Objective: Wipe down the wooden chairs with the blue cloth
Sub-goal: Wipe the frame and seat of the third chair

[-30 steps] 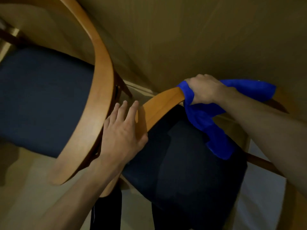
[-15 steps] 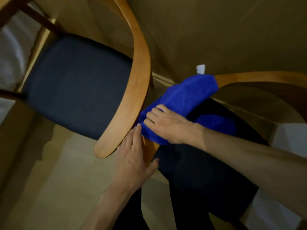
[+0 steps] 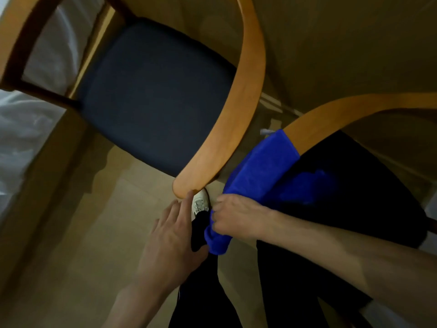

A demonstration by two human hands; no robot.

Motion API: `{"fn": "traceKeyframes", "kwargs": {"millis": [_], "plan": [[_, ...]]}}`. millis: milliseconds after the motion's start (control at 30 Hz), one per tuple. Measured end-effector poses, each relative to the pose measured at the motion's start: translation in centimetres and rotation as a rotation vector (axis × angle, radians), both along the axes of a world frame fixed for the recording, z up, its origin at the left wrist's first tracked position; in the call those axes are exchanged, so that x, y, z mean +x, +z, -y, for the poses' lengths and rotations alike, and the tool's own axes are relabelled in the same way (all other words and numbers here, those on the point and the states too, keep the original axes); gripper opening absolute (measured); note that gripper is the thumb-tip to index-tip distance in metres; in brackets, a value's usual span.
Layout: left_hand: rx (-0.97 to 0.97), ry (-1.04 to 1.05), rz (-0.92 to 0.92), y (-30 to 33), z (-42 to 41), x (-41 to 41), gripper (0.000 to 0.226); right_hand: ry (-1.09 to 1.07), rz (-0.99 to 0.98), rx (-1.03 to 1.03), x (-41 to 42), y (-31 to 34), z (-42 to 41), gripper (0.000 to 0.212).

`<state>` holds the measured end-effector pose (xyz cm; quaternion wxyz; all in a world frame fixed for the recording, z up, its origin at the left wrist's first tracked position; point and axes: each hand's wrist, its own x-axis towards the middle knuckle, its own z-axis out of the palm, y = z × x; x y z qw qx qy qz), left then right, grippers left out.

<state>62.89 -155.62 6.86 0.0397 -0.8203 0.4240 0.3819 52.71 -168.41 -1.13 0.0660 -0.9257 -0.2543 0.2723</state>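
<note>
Wiping step: right hand [image 3: 238,217], fingers clamped on the blue cloth [image 3: 262,171], reaches the right chair's backrest [image 3: 350,107] end; left hand [image 3: 170,235], fingers straight, touches the left chair's backrest [image 3: 238,110] tip. Next, probably, that rail.

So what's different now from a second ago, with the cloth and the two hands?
The right hand has dragged the blue cloth along the right chair's curved wooden rail, from near its middle down to the near end, gripping it throughout. The left hand left that rail; a fingertip now touches the tip of the left chair's rail. Both chairs stayed put.
</note>
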Motion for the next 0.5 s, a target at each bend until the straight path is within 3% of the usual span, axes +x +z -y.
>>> {"fn": "traceKeyframes", "kwargs": {"millis": [67, 233, 333, 500], "plan": [[-0.030, -0.016, 0.013, 0.5, 0.1, 0.3, 0.107, -0.019, 0.072, 0.040, -0.4, 0.0, 1.2, 0.015], [-0.142, -0.050, 0.086, 0.7, 1.3, -0.4, 0.103, -0.136, 0.157, 0.058, -0.9, 0.0, 4.9, 0.068], [-0.223, -0.088, 0.084, 0.3, 2.7, -0.6, 0.101, -0.225, 0.144, 0.014, -1.0, 0.2, 7.5, 0.072], [-0.254, -0.142, 0.073, -0.6, 5.2, -1.1, 0.103, -0.378, 0.115, -0.015, -1.8, 0.9, 13.5, 0.062]]}}
